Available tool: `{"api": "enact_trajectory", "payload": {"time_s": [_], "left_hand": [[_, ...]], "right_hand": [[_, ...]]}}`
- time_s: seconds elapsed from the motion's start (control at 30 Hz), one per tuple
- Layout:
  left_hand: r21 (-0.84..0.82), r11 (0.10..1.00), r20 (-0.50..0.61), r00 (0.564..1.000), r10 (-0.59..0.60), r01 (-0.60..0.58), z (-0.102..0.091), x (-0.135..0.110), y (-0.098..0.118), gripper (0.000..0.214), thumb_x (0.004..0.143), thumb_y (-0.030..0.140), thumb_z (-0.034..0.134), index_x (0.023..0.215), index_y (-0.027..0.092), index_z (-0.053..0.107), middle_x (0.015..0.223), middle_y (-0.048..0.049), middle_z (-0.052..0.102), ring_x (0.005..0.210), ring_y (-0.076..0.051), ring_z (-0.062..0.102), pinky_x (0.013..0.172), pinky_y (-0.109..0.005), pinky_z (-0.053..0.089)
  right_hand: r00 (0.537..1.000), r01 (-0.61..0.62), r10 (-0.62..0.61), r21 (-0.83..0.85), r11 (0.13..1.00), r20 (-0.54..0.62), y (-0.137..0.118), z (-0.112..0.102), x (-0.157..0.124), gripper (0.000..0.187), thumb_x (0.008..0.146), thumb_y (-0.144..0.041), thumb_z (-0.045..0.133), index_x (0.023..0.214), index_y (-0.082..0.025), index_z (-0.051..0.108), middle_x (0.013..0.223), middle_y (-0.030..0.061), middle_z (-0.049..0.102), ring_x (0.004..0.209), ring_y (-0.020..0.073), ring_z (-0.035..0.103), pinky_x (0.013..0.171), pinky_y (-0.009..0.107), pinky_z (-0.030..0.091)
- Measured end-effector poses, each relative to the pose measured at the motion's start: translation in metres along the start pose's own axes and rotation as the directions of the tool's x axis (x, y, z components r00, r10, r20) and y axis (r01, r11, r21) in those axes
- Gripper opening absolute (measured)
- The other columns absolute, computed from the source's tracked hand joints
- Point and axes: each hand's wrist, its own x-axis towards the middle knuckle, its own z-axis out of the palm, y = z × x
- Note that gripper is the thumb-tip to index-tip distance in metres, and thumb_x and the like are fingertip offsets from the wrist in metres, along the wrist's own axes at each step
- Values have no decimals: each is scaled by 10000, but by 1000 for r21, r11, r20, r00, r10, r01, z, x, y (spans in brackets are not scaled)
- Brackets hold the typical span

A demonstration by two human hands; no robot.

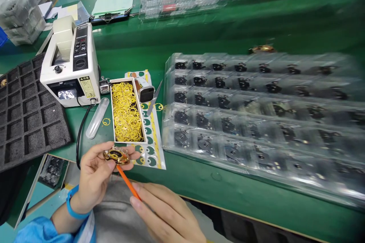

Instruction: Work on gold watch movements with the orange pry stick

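My left hand (pixel 95 172) pinches a small round gold-coloured part (pixel 116 155) with a yellow ring on its face, held just in front of the green table's near edge. My right hand (pixel 165 212) grips a thin orange stick (pixel 128 183) whose tip touches the underside of that part. Right behind the part stands a narrow white box (pixel 126 111) full of yellow rings. The box rests on a backing sheet (pixel 152 136) with yellow and green ring stickers.
A white tape dispenser (pixel 70 62) stands at the left, its black cable running to the table edge. A black foam tray (pixel 27 110) lies far left. Clear blister trays (pixel 256 110) holding several black parts cover the right. A clear tube (pixel 97 117) lies beside the box.
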Motion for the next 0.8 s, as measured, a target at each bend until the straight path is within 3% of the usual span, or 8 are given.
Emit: {"api": "enact_trajectory", "payload": {"time_s": [0.17, 0.3, 0.47, 0.57, 0.8], "left_hand": [[-32, 999, 39, 999, -1, 2, 2, 2, 1, 224, 885, 220, 730, 1050, 369, 764, 1061, 20, 812, 976, -198, 775, 806, -249, 636], [-21, 1000, -2, 1000, -13, 13, 2, 3, 0, 210, 856, 238, 763, 1046, 329, 758, 1039, -8, 817, 945, -227, 784, 790, -296, 651], [17, 999, -47, 998, -42, 43, -3, 5, -4, 257, 831, 271, 790, 1080, 278, 730, 1031, -43, 818, 939, -244, 784, 783, -313, 651], [40, 997, -62, 996, -60, 62, -4, 6, -6, 311, 819, 267, 800, 1120, 272, 720, 1038, -54, 815, 937, -258, 784, 785, -330, 650], [138, 986, -112, 991, -78, 93, -2, 4, -12, 441, 808, 325, 805, 1221, 219, 693, 1067, -106, 801, 935, -273, 777, 794, -356, 645]], "right_hand": [[997, 65, -64, -16, 998, 33, 2, 5, -2, 279, 937, -96, 595, 1161, -201, 724, 1008, 66, 801, 938, 202, 764, 780, 310, 669], [994, 48, -44, 42, 998, -104, 3, 14, -10, 332, 954, -122, 576, 1244, -236, 690, 1002, 53, 803, 886, 200, 772, 758, 317, 672], [993, -59, 68, 94, 994, -94, -1, 0, -3, 388, 932, -78, 569, 1272, -230, 676, 939, 63, 803, 829, 217, 772, 644, 319, 665], [982, -79, 108, 178, 981, -158, -1, -5, 10, 378, 938, -66, 547, 1283, -175, 656, 902, 90, 785, 804, 205, 757, 605, 306, 643], [915, -270, 342, 305, 913, -213, 0, 17, 36, 322, 885, -3, 584, 1110, -202, 699, 881, 43, 775, 776, 166, 743, 691, 281, 631]]}}
